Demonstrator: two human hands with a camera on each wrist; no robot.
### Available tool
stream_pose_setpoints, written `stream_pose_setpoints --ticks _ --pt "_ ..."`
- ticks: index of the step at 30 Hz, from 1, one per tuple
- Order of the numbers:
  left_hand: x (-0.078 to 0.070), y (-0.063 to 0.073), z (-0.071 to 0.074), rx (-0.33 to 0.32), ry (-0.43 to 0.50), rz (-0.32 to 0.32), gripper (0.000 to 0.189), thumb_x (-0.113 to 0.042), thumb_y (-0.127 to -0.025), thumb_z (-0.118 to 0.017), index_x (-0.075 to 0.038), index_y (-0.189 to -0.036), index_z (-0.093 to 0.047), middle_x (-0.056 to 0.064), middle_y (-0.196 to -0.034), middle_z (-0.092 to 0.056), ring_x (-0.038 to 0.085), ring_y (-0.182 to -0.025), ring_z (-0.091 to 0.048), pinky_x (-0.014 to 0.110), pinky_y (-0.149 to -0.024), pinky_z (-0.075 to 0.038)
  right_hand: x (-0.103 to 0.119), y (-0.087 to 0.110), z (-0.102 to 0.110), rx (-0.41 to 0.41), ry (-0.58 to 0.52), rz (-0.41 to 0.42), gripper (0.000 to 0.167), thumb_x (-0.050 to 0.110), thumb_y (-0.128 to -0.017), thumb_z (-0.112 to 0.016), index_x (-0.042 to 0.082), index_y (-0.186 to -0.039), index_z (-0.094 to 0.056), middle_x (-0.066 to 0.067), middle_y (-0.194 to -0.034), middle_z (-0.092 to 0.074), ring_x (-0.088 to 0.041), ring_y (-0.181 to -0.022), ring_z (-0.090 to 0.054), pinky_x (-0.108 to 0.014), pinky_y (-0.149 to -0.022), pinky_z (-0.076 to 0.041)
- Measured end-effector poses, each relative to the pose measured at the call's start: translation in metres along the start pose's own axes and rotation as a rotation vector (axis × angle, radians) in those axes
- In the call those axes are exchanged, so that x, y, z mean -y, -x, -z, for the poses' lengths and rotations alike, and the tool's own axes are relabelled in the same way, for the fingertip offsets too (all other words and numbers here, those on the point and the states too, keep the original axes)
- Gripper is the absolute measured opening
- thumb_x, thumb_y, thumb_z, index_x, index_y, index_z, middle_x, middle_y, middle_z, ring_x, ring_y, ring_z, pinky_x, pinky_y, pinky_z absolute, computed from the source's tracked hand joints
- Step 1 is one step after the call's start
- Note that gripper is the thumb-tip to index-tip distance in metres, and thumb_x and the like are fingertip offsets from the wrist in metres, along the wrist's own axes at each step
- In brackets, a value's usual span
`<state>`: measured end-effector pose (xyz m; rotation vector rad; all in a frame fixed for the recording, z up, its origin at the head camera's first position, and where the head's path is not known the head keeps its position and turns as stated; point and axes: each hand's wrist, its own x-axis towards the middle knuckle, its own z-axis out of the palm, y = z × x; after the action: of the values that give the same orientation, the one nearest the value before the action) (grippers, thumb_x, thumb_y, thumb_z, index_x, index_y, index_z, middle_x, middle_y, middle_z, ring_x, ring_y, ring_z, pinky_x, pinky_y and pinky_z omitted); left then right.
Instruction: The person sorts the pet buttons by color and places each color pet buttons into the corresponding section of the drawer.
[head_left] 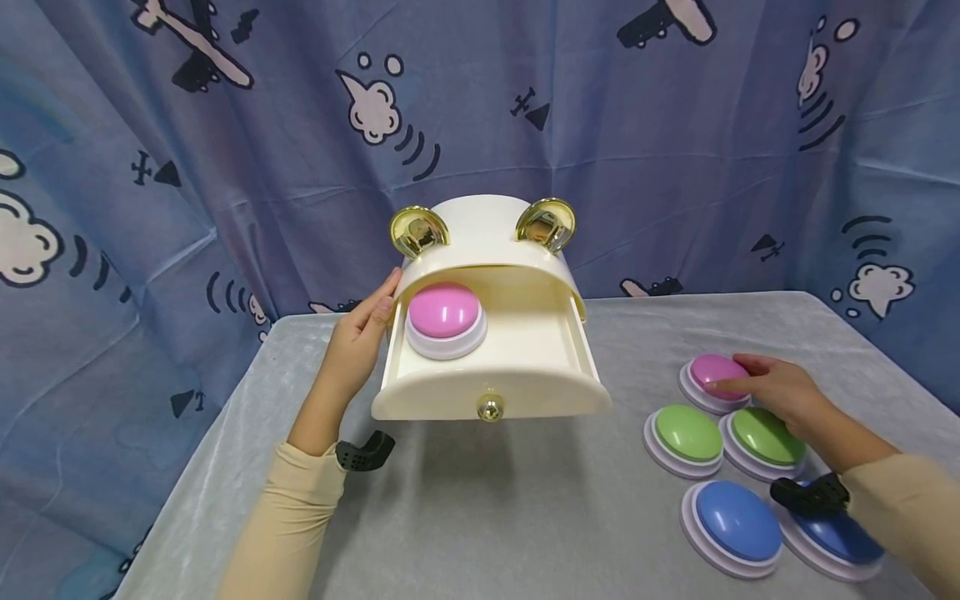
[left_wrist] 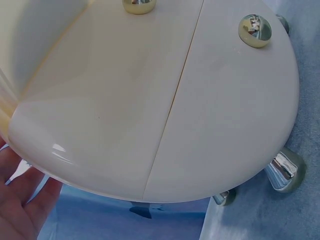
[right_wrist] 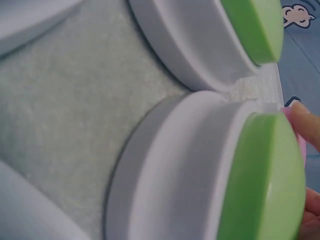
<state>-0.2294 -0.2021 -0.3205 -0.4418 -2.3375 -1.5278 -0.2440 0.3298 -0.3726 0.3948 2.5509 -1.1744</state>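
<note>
A cream cabinet with gold ears stands in the head view, its drawer pulled out. Inside the drawer, at its left, sits a pink button on a white base. My left hand rests on the cabinet's left side with extended fingers; the left wrist view shows those fingers at the rim of the cabinet front. On the table to the right, my right hand pinches another pink button between thumb and fingers. In the right wrist view a green button partly hides that hand.
Close to my right hand lie two green buttons, the left one and the right one. Nearer are two blue buttons, one in full view, the other partly under my forearm. A patterned curtain hangs behind the grey table.
</note>
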Motion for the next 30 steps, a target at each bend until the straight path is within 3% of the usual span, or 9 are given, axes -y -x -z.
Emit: stream_pose_setpoints --ticks 18,30 --pt "-0.0027 0.0005 0.0026 -0.008 -0.003 0.007 0.044 -0.033 -0.108 -0.041 -0.021 -0.15 -0.045 -0.007 -0.157 -0.04 0.009 -0.147 -0.035 0.032 -0.123 -0.029 0.0019 -0.0021 -0.0027 0.009 0.171 0.103 0.115 0.047 -0.081 -0.079 -0.011 -0.153 -0.011 -0.042 -0.152 -0.018 -0.059 -0.136 -0.025 -0.07 -0.11 -0.029" --pt "-0.0012 0.0001 0.0008 0.008 0.011 0.003 0.043 -0.032 -0.108 -0.041 -0.021 -0.15 -0.045 -0.007 -0.158 -0.039 0.009 -0.147 -0.035 0.032 -0.123 -0.029 0.0017 0.0003 -0.0078 -0.071 0.185 0.118 0.108 0.051 -0.084 -0.075 -0.016 -0.149 -0.02 -0.043 -0.148 -0.026 -0.055 -0.128 -0.035 -0.066 -0.104 -0.038"
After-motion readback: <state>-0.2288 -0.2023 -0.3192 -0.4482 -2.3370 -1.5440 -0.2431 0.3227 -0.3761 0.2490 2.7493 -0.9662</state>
